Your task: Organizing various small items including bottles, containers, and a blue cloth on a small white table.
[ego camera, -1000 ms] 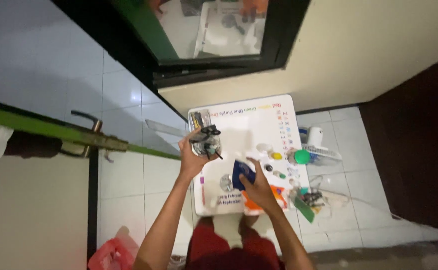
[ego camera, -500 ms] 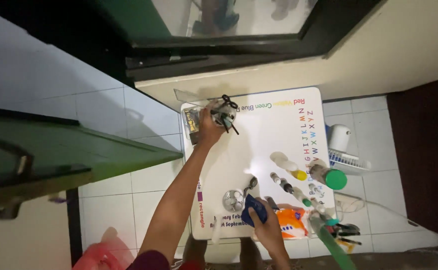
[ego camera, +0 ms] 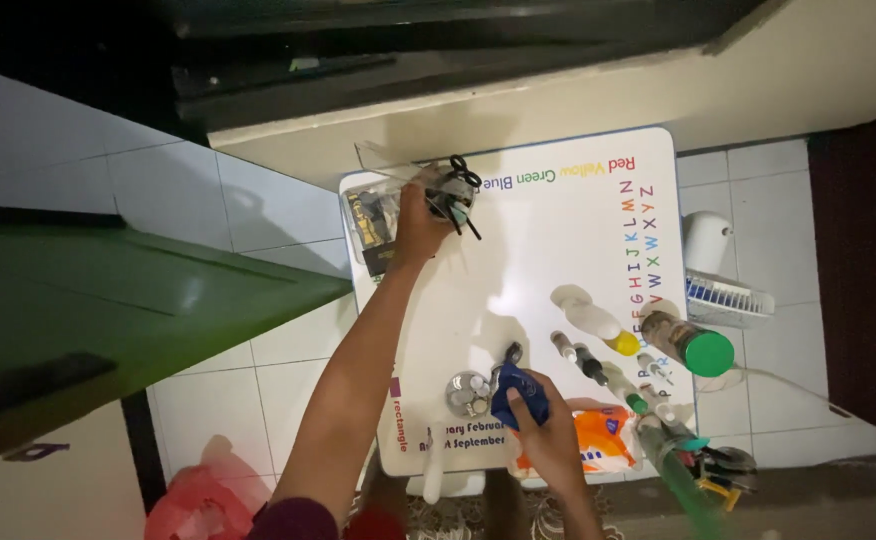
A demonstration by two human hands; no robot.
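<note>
A clear cup point(ego camera: 450, 196) stuffed with black scissors and pens is being set at the far left corner of the white bench point(ego camera: 548, 260). The left hand point(ego camera: 416, 222) is closed around its near side, and the cup sits just past the fingers, beside a small dark box point(ego camera: 372, 224) lying left of that hand. The left arm is stretched nearly straight across the bench, wrist level, forearm running back toward the body. The right hand point(ego camera: 550, 432) is closed on a dark blue cloth point(ego camera: 520, 395) pressed to the bench at the near edge, elbow tucked in. A small metal tin point(ego camera: 468, 392) lies just left of this hand, and an orange packet point(ego camera: 606, 440) is touching its right side. By judgement, the next move calls for the cup to be steadied upright before the left hand's grip is eased.
</note>
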